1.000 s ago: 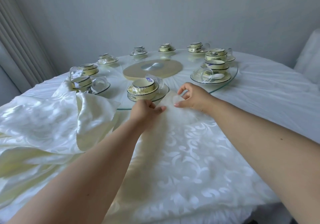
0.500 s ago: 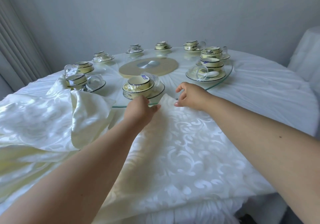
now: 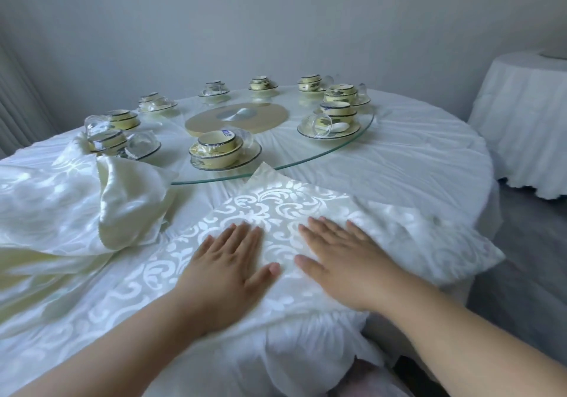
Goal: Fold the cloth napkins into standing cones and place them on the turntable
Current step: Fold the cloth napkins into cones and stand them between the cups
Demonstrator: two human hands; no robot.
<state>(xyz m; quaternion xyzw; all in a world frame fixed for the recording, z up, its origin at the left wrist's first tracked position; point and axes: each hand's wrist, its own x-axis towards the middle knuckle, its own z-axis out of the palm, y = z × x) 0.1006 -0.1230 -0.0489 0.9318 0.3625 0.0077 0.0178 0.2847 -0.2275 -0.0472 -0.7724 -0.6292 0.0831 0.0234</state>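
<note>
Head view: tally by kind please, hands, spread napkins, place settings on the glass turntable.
Hands: 2, left hand and right hand, flat on the napkin
Spread patterned napkin: 1
Place settings on the glass turntable: 9
Total: 12

Two bare arms and two bare hands

The left hand (image 3: 228,261) and the right hand (image 3: 343,257) wear no gloves, rings or watch. Both arms are bare all the way to the near edge, with no sleeves. The fingernails are short and plain.
</note>
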